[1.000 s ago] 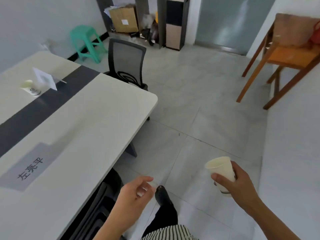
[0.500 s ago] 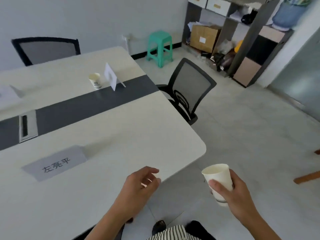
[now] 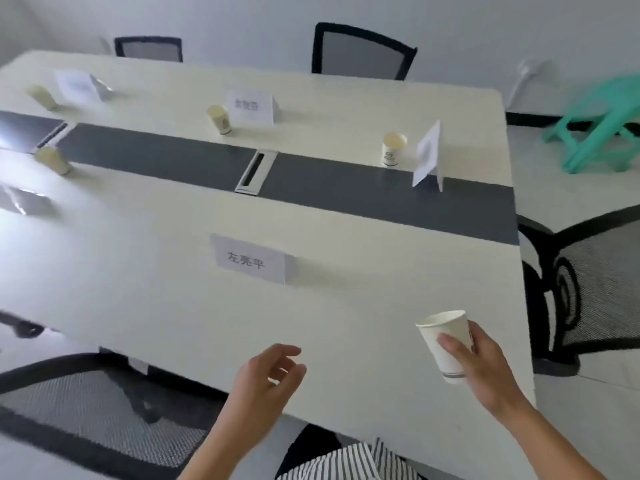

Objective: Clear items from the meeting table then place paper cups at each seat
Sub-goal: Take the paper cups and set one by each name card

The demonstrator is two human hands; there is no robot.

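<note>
Four paper cups stand beside name cards on the meeting table, which the head view now faces squarely after your turn from the open floor. Your right hand grips a fifth cup over the table's near right part, while your left hand hangs loosely curled and empty. The near name card has no cup, so this seat looks next.

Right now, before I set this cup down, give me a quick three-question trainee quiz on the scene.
1. Which hand grips the raised paper cup?
2. True or false: the left hand holds a cup.
3. How many standing cups are on the table? A two, B four, C six.

Key: 1 the right hand; 2 false; 3 B.
</note>
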